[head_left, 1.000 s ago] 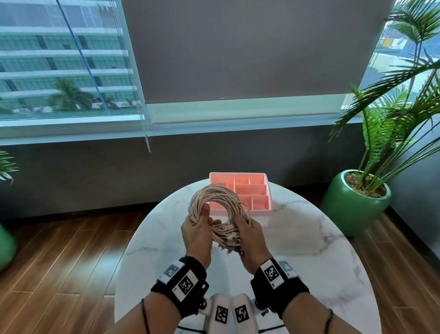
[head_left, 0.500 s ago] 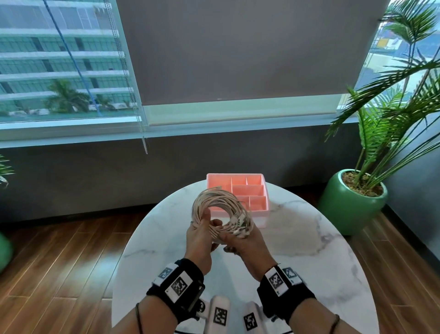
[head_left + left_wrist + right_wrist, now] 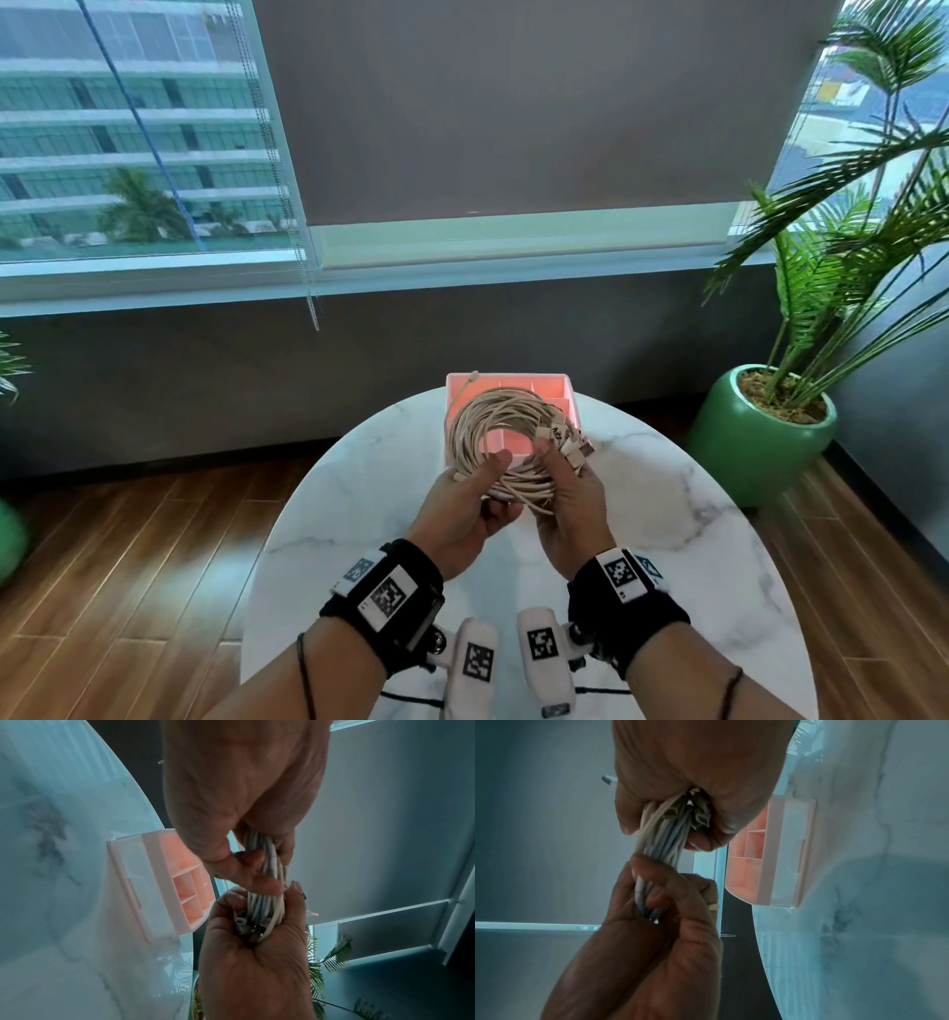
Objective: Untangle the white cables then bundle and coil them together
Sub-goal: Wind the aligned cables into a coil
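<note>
From my remote seat, far left I see wooden floor [image 3: 128, 555] and a window [image 3: 128, 128] with a bead chain [image 3: 308, 288] hanging beside it. Moving in, my left hand [image 3: 462, 506] is curled round the near-left part of the coil of white cables [image 3: 477, 426], thumb over the strands and fingers [image 3: 246, 870] wrapped beneath. The coil is held up in the air above the marble bench [image 3: 667, 514], in front of the pink divided tray [image 3: 560, 385] that sits at the bench's far edge. One loose cable end sticks up past the coil's upper left, over the tray's corner. Just beside it, my right hand [image 3: 570, 503] clamps the near-right part of the same coil; the two hands are close together, almost touching. In the right wrist view, the connector plugs [image 3: 700, 815] are bunched inside that palm, and in the head view more of them poke out past its fingers. Both wrists wear black bands with printed markers. Further right stands a green pot [image 3: 760, 437] holding a palm plant [image 3: 847, 246] on the floor.
</note>
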Demonstrator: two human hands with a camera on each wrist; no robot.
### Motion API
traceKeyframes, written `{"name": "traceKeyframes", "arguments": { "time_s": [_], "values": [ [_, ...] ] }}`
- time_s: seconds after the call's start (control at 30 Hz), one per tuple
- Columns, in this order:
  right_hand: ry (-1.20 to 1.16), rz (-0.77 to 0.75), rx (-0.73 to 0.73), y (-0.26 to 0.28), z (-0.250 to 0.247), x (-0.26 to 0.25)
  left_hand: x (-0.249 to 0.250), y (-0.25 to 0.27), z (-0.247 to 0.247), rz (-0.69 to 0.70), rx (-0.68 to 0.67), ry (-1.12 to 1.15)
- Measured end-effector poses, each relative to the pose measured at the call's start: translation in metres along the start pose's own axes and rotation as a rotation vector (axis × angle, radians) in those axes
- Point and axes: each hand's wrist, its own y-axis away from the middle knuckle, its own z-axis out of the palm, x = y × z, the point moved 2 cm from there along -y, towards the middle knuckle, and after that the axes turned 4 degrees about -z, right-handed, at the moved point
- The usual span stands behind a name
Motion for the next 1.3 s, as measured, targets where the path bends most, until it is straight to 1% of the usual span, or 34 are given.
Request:
{"name": "traceKeyframes", "arguments": {
  "time_s": [0.07,0.13,0.23,0.3,0.37,0.43,0.57,0.63,0.7,0.77,0.83,0.9,0.97,1.03,1.13,1.2,1.27,1.3],
  "values": [
    [-0.025,0.082,-0.013,0.001,0.001,-0.002,-0.001,0.000,-0.001,0.021,-0.048,-0.034],
    [-0.006,0.115,-0.024,0.000,0.000,-0.004,-0.002,0.000,-0.004,0.025,-0.074,-0.072],
    [0.067,0.096,-0.038,-0.002,-0.005,-0.003,-0.005,0.001,-0.012,-0.010,-0.092,-0.142],
    [0.117,0.082,-0.022,-0.003,-0.010,-0.002,-0.007,0.003,-0.016,-0.034,-0.100,-0.201],
    [0.185,0.076,0.008,-0.005,-0.014,-0.001,-0.005,0.005,-0.025,-0.038,-0.083,-0.259],
    [0.269,0.079,0.005,-0.006,-0.018,-0.003,0.000,0.005,-0.037,-0.031,-0.055,-0.321],
    [0.411,0.187,-0.150,0.001,-0.020,-0.006,0.007,0.007,-0.049,-0.054,-0.073,-0.502],
    [0.501,0.263,-0.233,0.008,-0.018,-0.004,0.009,0.004,-0.053,-0.023,-0.044,-0.555],
    [0.533,0.330,-0.301,0.013,-0.017,-0.001,0.008,0.003,-0.053,-0.004,-0.064,-0.600],
    [0.530,0.368,-0.325,0.015,-0.017,0.001,0.004,0.003,-0.053,0.030,-0.073,-0.744],
    [0.523,0.381,-0.296,0.017,-0.018,0.003,0.001,0.002,-0.054,0.055,-0.028,-0.840],
    [0.509,0.380,-0.270,0.019,-0.018,0.006,-0.001,0.000,-0.055,0.067,0.016,-0.849],
    [0.483,0.375,-0.257,0.022,-0.016,0.008,-0.001,0.000,-0.054,0.072,0.028,-0.848],
    [0.505,0.353,-0.226,0.025,-0.017,0.009,-0.006,-0.001,-0.056,0.092,0.005,-0.897],
    [0.544,0.293,-0.146,0.031,-0.020,0.013,-0.014,0.000,-0.058,0.142,-0.097,-0.979],
    [0.575,0.266,-0.093,0.036,-0.023,0.019,-0.019,-0.001,-0.060,0.159,-0.128,-1.106],
    [0.618,0.247,-0.053,0.041,-0.025,0.024,-0.021,-0.002,-0.065,0.220,-0.066,-1.282],
    [0.635,0.242,-0.042,0.043,-0.024,0.026,-0.021,-0.001,-0.067,0.254,-0.021,-1.314]
  ]
}}
